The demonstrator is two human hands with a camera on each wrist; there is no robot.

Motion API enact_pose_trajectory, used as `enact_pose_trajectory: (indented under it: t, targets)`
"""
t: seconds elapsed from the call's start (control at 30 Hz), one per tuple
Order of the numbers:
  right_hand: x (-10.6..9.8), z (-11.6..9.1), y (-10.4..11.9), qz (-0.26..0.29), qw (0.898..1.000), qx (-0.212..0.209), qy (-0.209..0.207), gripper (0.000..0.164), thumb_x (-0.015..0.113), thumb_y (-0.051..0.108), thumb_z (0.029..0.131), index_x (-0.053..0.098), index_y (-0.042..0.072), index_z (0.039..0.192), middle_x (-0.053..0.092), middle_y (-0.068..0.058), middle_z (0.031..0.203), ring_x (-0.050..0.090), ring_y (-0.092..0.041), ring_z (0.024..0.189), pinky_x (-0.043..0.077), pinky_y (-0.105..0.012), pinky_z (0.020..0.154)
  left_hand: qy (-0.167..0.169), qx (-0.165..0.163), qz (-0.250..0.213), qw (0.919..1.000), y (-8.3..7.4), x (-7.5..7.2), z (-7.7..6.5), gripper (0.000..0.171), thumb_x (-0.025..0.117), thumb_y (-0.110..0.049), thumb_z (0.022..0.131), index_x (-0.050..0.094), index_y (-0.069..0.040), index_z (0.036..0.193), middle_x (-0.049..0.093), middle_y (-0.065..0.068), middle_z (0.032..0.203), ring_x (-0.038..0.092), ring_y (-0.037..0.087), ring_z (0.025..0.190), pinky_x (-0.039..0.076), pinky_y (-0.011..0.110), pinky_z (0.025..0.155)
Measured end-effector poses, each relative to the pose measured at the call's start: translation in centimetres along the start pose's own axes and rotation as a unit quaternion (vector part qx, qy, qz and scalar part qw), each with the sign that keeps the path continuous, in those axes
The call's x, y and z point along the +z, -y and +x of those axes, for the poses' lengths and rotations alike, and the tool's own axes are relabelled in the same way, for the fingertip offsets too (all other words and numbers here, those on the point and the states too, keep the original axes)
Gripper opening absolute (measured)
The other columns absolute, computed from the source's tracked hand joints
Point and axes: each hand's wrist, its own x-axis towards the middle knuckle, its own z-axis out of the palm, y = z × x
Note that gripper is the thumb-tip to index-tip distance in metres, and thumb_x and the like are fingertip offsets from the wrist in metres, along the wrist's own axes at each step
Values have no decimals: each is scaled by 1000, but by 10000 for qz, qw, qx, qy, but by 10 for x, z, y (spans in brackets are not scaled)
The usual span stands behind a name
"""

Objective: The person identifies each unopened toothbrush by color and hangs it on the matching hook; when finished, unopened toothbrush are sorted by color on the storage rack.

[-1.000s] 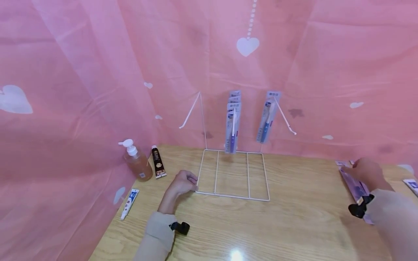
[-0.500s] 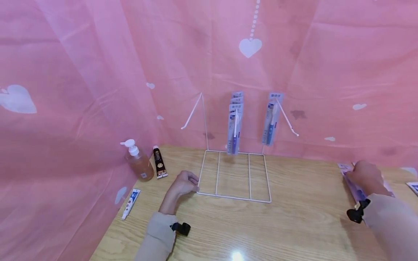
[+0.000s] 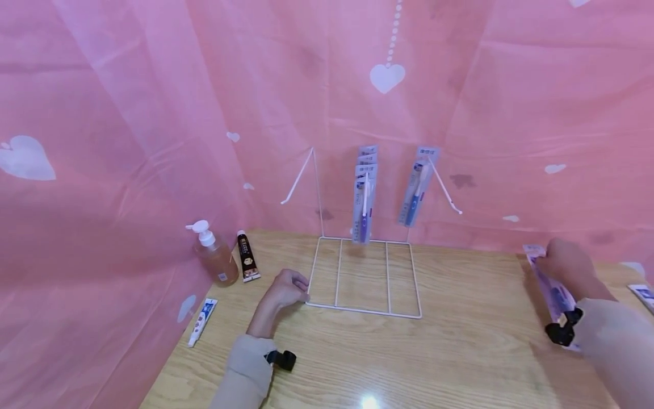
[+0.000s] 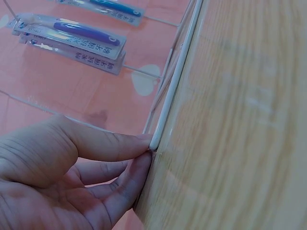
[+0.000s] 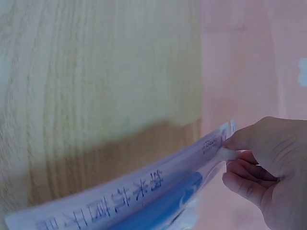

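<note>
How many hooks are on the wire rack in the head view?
3: left hook, bare; middle hook, bearing overlapping toothbrush packs; right hook, with one toothbrush pack showing. None seems hidden, though the packs could cover something behind.

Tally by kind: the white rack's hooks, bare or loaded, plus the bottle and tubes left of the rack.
Bare hook: 1
Loaded hooks, hung with packaged toothbrushes: 2
Pump bottle: 1
Black squeeze tube: 1
White-and-blue squeeze tube: 1
Total: 6
</note>
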Motion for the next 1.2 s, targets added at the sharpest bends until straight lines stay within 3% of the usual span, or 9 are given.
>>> enact_pose_trajectory:
  t: [0.27, 0.43, 0.73, 1.07, 1.2]
  targets:
    - [-23, -6, 27, 26, 9998, -9, -194, 27, 54, 14, 88, 56, -2, 67, 51, -4, 55, 50, -22, 49, 39, -34, 45, -20, -11, 218, 9998, -1, -1, -2, 28, 78, 9, 70, 68, 4, 96, 62, 9, 84, 59, 21, 77, 51, 30, 70]
    - [-36, -18, 50, 5, 9968, -351, -722, 26, 54, 12, 90, 54, -3, 69, 44, -4, 56, 44, -21, 48, 33, -33, 45, -48, 42, 264, 9996, 1, 0, 0, 28, 79, 8, 70, 68, 4, 95, 63, 9, 84, 59, 20, 77, 51, 30, 70]
    - [-56, -51, 112, -285, 9746, -1335, -1776, 20, 64, 9, 89, 61, -5, 76, 50, -4, 59, 43, -15, 46, 33, -27, 41, -60, 101, 232, 9997, 3, -1, 1, 30, 79, 9, 69, 68, 4, 97, 62, 9, 85, 59, 21, 78, 52, 31, 71]
    - [-74, -84, 158, -70, 9590, -1492, -2407, 22, 68, 12, 88, 66, -10, 92, 60, -15, 76, 50, -20, 55, 38, -23, 43, -50, 136, 75, 9999, 3, -1, 1, 29, 78, 10, 68, 67, 6, 95, 62, 10, 83, 59, 21, 77, 52, 29, 69]
    - [-82, -98, 180, -6, 9436, -1688, -2849, 20, 72, 10, 85, 67, -7, 93, 60, -13, 76, 51, -21, 57, 38, -21, 45, -47, 99, 35, 9999, 2, 1, -1, 29, 77, 11, 68, 67, 6, 95, 62, 10, 84, 59, 21, 77, 52, 29, 70]
